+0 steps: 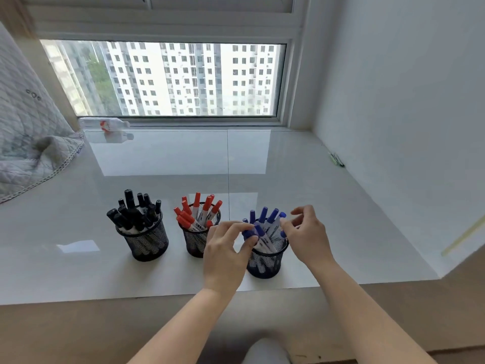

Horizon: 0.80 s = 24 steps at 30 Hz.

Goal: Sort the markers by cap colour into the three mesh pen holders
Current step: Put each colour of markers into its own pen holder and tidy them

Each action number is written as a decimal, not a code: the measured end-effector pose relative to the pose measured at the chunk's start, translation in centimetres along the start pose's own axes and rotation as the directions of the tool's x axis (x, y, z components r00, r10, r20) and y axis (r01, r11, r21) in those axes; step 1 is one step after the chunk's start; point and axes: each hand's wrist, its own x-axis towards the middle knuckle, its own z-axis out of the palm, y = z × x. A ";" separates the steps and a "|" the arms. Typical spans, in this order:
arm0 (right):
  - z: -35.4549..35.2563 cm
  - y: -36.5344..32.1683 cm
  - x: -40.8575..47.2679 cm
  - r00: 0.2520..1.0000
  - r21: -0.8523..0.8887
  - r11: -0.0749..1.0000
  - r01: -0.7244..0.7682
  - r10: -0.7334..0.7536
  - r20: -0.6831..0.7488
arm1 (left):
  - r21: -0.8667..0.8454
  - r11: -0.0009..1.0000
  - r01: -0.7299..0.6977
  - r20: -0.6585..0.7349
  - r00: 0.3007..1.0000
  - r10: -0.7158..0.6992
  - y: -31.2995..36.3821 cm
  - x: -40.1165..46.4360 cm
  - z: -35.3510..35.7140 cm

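3 mesh holders (147,243), 2 hands (225,248) at blue markers (262,227)

Both your bare forearms reach forward from the bottom edge, converging. Your left hand (225,252) is palm-down, its fingers (240,228) and thumb curled in a pinch. Your right hand (308,233) is raised just beside it, fingers loosely curled, index finger lifted.

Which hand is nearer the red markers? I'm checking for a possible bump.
Left. The left hand is just right of the red markers, overlapping their holder in view. The right hand is beyond the blue markers.
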 end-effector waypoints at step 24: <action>-1.9 -0.2 2.1 0.992 0.078 0.992 0.095 -0.101 0.077 | -0.267 0.869 0.417 0.453 0.850 -0.269 -0.7 0.4 3.5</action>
